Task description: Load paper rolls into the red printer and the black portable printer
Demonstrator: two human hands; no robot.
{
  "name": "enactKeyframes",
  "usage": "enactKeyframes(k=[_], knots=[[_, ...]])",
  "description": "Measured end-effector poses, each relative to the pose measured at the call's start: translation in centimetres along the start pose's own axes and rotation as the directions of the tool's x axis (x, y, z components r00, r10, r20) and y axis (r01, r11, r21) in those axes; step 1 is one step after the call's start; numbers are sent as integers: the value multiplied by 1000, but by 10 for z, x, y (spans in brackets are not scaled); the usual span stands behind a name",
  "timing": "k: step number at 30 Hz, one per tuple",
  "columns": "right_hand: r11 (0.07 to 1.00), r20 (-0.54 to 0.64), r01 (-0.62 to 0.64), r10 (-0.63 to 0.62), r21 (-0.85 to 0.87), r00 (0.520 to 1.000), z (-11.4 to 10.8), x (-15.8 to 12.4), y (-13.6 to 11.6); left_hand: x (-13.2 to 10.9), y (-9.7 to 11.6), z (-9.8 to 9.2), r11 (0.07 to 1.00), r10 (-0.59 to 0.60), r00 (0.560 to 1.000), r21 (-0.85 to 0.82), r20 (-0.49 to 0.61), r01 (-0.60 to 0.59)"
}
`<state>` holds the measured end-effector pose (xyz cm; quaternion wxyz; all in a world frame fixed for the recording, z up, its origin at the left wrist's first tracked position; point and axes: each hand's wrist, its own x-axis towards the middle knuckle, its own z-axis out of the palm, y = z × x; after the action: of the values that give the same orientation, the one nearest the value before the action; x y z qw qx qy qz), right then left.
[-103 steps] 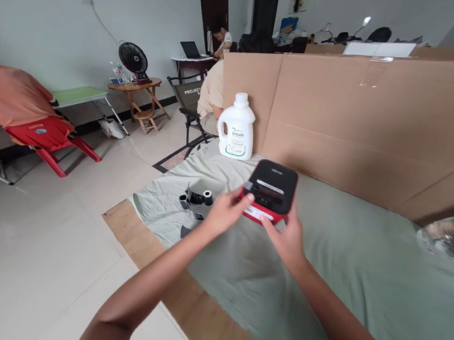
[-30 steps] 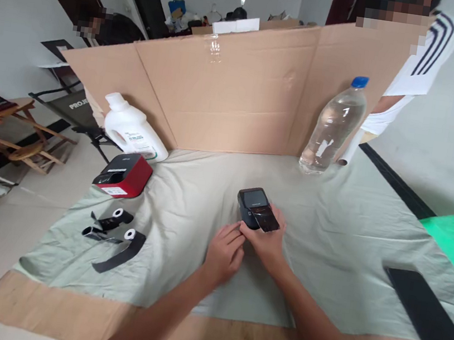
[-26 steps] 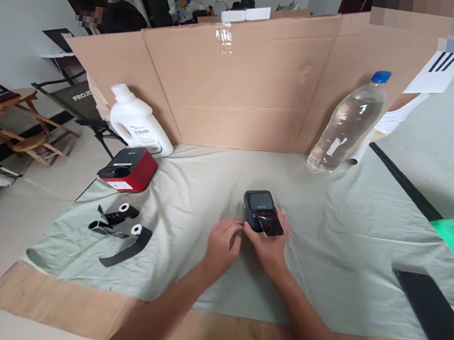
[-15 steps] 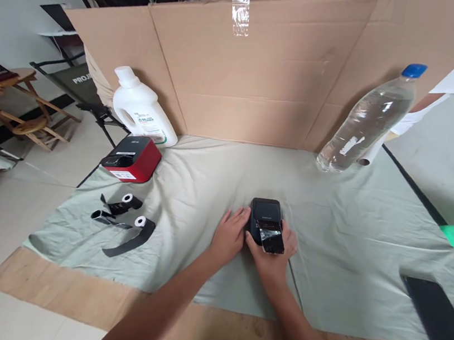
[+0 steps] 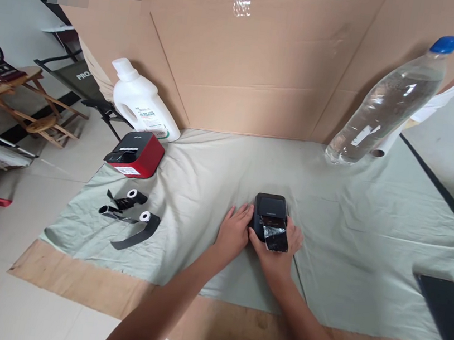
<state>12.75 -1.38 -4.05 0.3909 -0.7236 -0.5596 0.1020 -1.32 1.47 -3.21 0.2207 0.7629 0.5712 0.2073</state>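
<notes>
A small black label printer lies on the cloth in front of me, a glossy black strip hanging out over its near end. My right hand grips it from the near right, thumb at the left corner and fingers round the right side; part of the fingers is behind the strip. My left hand rests on the cloth along the left side, fingers stretched out and tips touching the casing. To the left lie several small rolls of black film, partly unwound. Behind them stands a red and black box-shaped device.
A white detergent bottle leans at the back left against a cardboard screen. A large water bottle with a blue cap tilts at the back right. A dark phone lies at the right. Bare wood shows along the table's front edge.
The view has tilted down and shifted slightly, so everything sits a little differently in the picture. Both hands keep their places at the label printer.
</notes>
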Motion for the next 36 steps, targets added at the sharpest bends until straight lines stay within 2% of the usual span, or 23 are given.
enactKeyframes(k=[7, 13, 16, 21, 24, 28, 29, 30, 32, 34, 36], knots=[[1000, 37, 13, -13, 1, 999, 0, 1, 5, -1, -5, -3, 976, -36, 997, -218, -62, 21], [1000, 36, 24, -24, 6, 999, 1, 1, 6, -3, -1, -8, 956, 40, 998, -289, -56, -54], [1000, 39, 20, -20, 12, 999, 1, 1, 5, 7, 2, -14, 946, 31, 998, -320, -48, -45], [999, 61, 29, -30, 22, 998, -3, 2, 3, 40, 3, -24, 938, 6, 1000, -347, -6, -7], [999, 68, 27, -29, 25, 997, -4, 2, 3, 52, 4, -28, 966, 16, 1000, -257, -15, -19], [1000, 62, 7, -9, 28, 998, -3, 3, 4, 54, 18, -36, 999, 48, 976, 28, -211, -43], [1000, 62, 2, -4, 25, 998, -2, 3, 4, 56, 23, -38, 993, 73, 973, 104, -220, -51], [1000, 63, -2, 1, 23, 998, -2, 3, 5, 59, 29, -41, 982, 102, 978, 177, -182, -69], [1000, 62, -11, 9, 22, 998, -1, 4, 5, 68, 39, -46, 946, 139, 990, 294, 5, -134], [999, 58, -18, 16, 33, 998, -1, 5, 4, 82, 47, -52, 913, 132, 971, 358, 197, -197], [998, 44, -28, 26, 52, 999, -1, 6, 3, 96, 51, -57, 891, 99, 946, 397, 308, -222]])
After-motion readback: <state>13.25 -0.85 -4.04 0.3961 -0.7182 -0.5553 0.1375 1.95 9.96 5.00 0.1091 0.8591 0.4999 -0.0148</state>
